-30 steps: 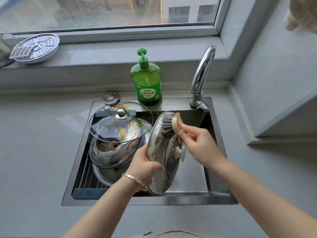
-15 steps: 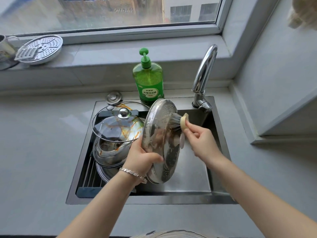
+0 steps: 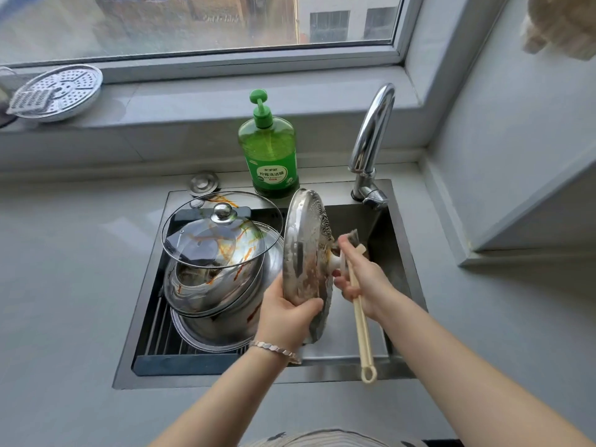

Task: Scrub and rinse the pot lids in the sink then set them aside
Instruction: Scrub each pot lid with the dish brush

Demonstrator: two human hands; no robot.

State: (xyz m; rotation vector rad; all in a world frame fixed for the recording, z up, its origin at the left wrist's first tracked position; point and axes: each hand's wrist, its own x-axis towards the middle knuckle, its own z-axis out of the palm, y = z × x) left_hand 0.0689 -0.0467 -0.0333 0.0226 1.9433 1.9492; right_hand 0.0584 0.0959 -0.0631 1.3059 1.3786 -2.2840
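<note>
My left hand [image 3: 287,312] grips the lower edge of a steel pot lid [image 3: 306,253], held upright on its edge over the sink [image 3: 400,253]. Soap film and brown streaks cover the lid, and its white knob faces right. My right hand [image 3: 361,279] holds a cream long-handled dish brush [image 3: 361,330], its bristle head pressed against the lid's right face near the knob. A glass lid [image 3: 222,230] with orange smears lies tilted on top of stacked steel lids [image 3: 213,301] in the sink's left half.
A green dish soap bottle [image 3: 271,150] stands behind the sink, with a chrome tap [image 3: 371,143] to its right. A round sink plug [image 3: 203,182] lies on the counter. A perforated steamer plate [image 3: 58,91] rests on the windowsill at far left. A drying rack [image 3: 161,333] lines the sink's left side.
The lid has been turned more edge-on and lifted slightly. My right hand has shifted down the lid's face with the brush, whose long handle now points toward me.
</note>
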